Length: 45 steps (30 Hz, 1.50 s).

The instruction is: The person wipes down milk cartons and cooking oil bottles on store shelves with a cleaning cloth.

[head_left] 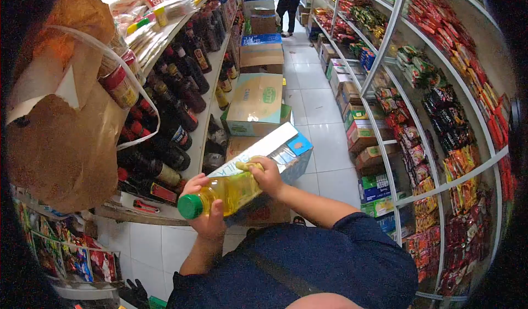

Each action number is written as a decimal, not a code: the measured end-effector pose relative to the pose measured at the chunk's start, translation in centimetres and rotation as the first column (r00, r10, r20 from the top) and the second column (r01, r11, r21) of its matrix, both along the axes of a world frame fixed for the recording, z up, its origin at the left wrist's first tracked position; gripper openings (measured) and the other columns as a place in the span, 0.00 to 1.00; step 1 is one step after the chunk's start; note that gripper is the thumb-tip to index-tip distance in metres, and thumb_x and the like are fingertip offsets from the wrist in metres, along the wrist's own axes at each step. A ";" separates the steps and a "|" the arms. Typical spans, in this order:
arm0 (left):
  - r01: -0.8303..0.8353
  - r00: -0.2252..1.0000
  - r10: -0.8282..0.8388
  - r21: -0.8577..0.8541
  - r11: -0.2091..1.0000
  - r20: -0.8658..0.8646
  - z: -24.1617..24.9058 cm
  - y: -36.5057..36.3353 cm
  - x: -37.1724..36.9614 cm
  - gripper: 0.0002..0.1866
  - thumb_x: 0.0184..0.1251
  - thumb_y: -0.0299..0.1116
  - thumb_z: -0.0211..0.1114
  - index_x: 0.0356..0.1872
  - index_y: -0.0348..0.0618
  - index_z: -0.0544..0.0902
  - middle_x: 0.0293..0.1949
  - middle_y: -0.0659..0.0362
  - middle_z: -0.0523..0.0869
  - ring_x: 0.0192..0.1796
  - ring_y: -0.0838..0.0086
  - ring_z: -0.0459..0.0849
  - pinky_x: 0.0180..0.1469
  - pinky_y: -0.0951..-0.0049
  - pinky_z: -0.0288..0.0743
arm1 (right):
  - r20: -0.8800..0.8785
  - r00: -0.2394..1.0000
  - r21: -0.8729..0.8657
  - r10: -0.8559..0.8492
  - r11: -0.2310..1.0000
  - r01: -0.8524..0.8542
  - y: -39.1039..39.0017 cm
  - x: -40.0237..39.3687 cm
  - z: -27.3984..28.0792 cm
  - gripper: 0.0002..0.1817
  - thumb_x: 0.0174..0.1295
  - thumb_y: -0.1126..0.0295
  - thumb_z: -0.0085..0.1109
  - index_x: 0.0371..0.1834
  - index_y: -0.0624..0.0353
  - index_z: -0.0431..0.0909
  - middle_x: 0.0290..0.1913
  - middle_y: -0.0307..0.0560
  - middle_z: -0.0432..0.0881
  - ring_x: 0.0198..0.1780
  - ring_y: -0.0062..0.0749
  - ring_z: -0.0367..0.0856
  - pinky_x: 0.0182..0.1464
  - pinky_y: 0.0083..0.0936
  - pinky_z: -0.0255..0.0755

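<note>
A clear bottle of yellow cooking oil (237, 192) with a green cap (190, 206) lies tilted in front of me, cap toward the lower left. My left hand (210, 219) is wrapped round its cap end, thumb and fingers on opposite sides. Against the bottle's other end, my right hand (268, 178) is closed on a pale yellow, crumpled cloth-like piece (250, 165). Under and beyond the bottle is a white and blue milk carton box (294, 149).
On the left, a shelf holds several dark sauce bottles (179, 91), with a brown paper bag (71, 149) in front. Cardboard boxes (256, 100) line the aisle. To the right, metal racks (379, 45) carry packets. Another person (288, 3) stands at the far end.
</note>
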<state>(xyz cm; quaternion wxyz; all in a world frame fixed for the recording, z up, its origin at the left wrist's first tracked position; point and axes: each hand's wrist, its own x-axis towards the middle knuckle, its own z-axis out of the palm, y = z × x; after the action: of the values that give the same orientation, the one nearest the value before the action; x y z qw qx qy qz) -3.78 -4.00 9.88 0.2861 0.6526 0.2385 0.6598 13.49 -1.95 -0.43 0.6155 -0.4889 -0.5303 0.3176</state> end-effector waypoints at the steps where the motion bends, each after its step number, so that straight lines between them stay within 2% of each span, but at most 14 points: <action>1: 0.010 1.000 -0.009 -0.032 0.999 0.024 0.1 0.0 0.3 0.24 0.56 0.42 0.66 0.47 0.41 0.67 0.45 0.50 0.75 0.53 0.57 0.72 0.58 0.56 0.63 | 0.034 0.999 -0.086 -0.018 0.996 0.021 0.4 0.4 -0.6 0.15 0.51 0.64 0.56 0.34 0.67 0.78 0.36 0.56 0.80 0.40 0.42 0.78 0.45 0.32 0.70; 3: 0.023 1.000 -0.024 -0.026 0.999 -0.015 0.5 0.0 0.7 0.24 0.56 0.42 0.67 0.47 0.40 0.68 0.45 0.50 0.75 0.53 0.57 0.72 0.58 0.56 0.63 | 0.022 0.999 -0.140 -0.029 0.990 0.032 0.4 0.3 -0.1 0.15 0.52 0.64 0.55 0.34 0.66 0.77 0.37 0.55 0.79 0.40 0.41 0.77 0.45 0.32 0.70; 6: 0.046 0.998 -0.046 0.009 0.999 -0.053 0.6 0.3 1.0 0.25 0.56 0.43 0.67 0.47 0.40 0.68 0.46 0.50 0.75 0.53 0.57 0.72 0.58 0.56 0.64 | -0.125 0.989 0.137 0.081 0.988 -0.064 -1.9 -1.7 7.6 0.14 0.52 0.64 0.55 0.34 0.66 0.76 0.38 0.54 0.78 0.41 0.40 0.77 0.45 0.31 0.69; 9: 0.064 0.998 -0.063 0.021 0.998 -0.027 0.0 0.2 1.2 0.25 0.56 0.43 0.67 0.47 0.40 0.68 0.46 0.50 0.75 0.53 0.57 0.73 0.58 0.56 0.64 | -0.015 0.995 0.392 0.102 0.916 -0.088 -2.7 -2.5 11.0 0.14 0.52 0.65 0.55 0.34 0.65 0.75 0.38 0.54 0.78 0.42 0.39 0.76 0.46 0.30 0.69; 17: 0.014 0.999 -0.007 -0.180 0.984 0.039 1.0 1.2 0.1 0.19 0.57 0.33 0.62 0.48 0.35 0.71 0.47 0.50 0.76 0.53 0.64 0.73 0.59 0.63 0.63 | 0.014 1.000 -0.240 0.001 0.971 0.002 0.9 0.2 -0.2 0.15 0.53 0.63 0.55 0.37 0.64 0.76 0.40 0.54 0.78 0.43 0.43 0.76 0.49 0.33 0.69; 20: 0.075 0.993 -0.052 -0.221 0.972 0.107 1.2 1.6 0.7 0.18 0.57 0.30 0.61 0.47 0.35 0.71 0.48 0.51 0.76 0.53 0.66 0.73 0.59 0.66 0.62 | -0.113 0.993 0.046 0.035 0.999 -0.030 -1.2 -2.5 6.1 0.16 0.55 0.64 0.54 0.42 0.63 0.74 0.48 0.59 0.75 0.49 0.48 0.74 0.54 0.35 0.66; 22: 0.066 0.994 -0.047 -0.209 0.976 0.094 1.6 1.7 1.0 0.17 0.58 0.29 0.61 0.48 0.35 0.71 0.48 0.52 0.76 0.53 0.68 0.73 0.59 0.67 0.63 | 0.009 1.000 0.339 -0.013 0.941 0.009 -2.1 -3.8 8.9 0.17 0.57 0.65 0.52 0.46 0.62 0.72 0.53 0.61 0.72 0.54 0.52 0.71 0.57 0.36 0.64; 26: 0.037 0.996 -0.018 -0.208 0.977 0.092 1.5 2.0 0.8 0.19 0.60 0.30 0.62 0.50 0.36 0.69 0.49 0.53 0.75 0.52 0.69 0.73 0.58 0.69 0.64 | 0.181 0.980 0.551 -0.086 0.834 -0.029 -1.5 -3.3 5.2 0.18 0.59 0.67 0.48 0.52 0.61 0.69 0.59 0.64 0.67 0.59 0.56 0.67 0.61 0.38 0.59; 30: 0.045 0.986 0.002 -0.274 0.961 0.168 1.3 2.4 0.2 0.19 0.60 0.30 0.62 0.50 0.38 0.68 0.49 0.54 0.75 0.51 0.70 0.74 0.57 0.68 0.66 | 0.189 0.971 0.034 -0.150 0.989 0.146 -1.5 -1.0 -2.7 0.19 0.59 0.64 0.49 0.52 0.61 0.69 0.53 0.59 0.71 0.55 0.50 0.70 0.58 0.36 0.62; 33: 0.041 0.997 -0.024 -0.219 0.975 0.079 0.6 2.7 -0.5 0.19 0.58 0.31 0.63 0.48 0.38 0.68 0.48 0.53 0.76 0.51 0.67 0.74 0.57 0.65 0.66 | 0.040 0.995 -0.066 -0.096 0.993 0.098 -0.4 -1.1 -1.6 0.20 0.59 0.63 0.50 0.51 0.63 0.70 0.49 0.57 0.72 0.53 0.45 0.71 0.56 0.34 0.63; 37: 0.178 0.984 -0.178 -0.009 0.984 -0.032 0.4 2.8 -0.8 0.20 0.55 0.35 0.65 0.46 0.39 0.70 0.45 0.51 0.78 0.52 0.61 0.75 0.58 0.59 0.66 | 0.003 0.998 0.225 0.061 0.972 -0.060 -2.0 -2.6 7.4 0.18 0.58 0.64 0.50 0.47 0.65 0.73 0.45 0.56 0.76 0.49 0.42 0.74 0.54 0.32 0.65; 41: 0.221 0.975 -0.223 0.073 0.973 0.022 -0.7 1.8 -2.0 0.23 0.54 0.43 0.66 0.44 0.42 0.68 0.43 0.50 0.78 0.53 0.55 0.74 0.57 0.56 0.65 | 0.041 0.972 -0.060 0.230 0.972 -0.227 -0.8 -1.5 6.5 0.18 0.57 0.62 0.51 0.43 0.66 0.75 0.42 0.56 0.78 0.43 0.45 0.77 0.48 0.32 0.69; 44: 0.241 0.968 -0.247 0.098 0.966 0.053 -2.2 1.6 -4.0 0.25 0.52 0.47 0.67 0.43 0.46 0.67 0.45 0.50 0.76 0.57 0.52 0.71 0.59 0.54 0.64 | 0.187 0.961 -0.379 0.205 0.917 -0.122 1.1 0.9 0.7 0.19 0.57 0.61 0.51 0.40 0.67 0.75 0.43 0.59 0.76 0.46 0.49 0.75 0.51 0.33 0.68; 45: 0.247 0.966 -0.253 0.112 0.962 0.045 -2.2 1.4 -4.6 0.25 0.52 0.48 0.67 0.42 0.46 0.67 0.46 0.49 0.75 0.57 0.51 0.70 0.59 0.53 0.63 | 0.436 0.900 -0.091 0.018 0.996 0.025 1.1 1.4 -1.1 0.19 0.58 0.59 0.50 0.37 0.68 0.76 0.45 0.62 0.74 0.49 0.51 0.72 0.54 0.34 0.65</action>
<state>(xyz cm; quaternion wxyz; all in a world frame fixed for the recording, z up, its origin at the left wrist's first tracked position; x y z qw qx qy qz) -8.39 -2.64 7.66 0.3392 0.6721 0.1105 0.6489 14.94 -0.84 -1.58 0.4578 -0.5772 -0.6382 0.2236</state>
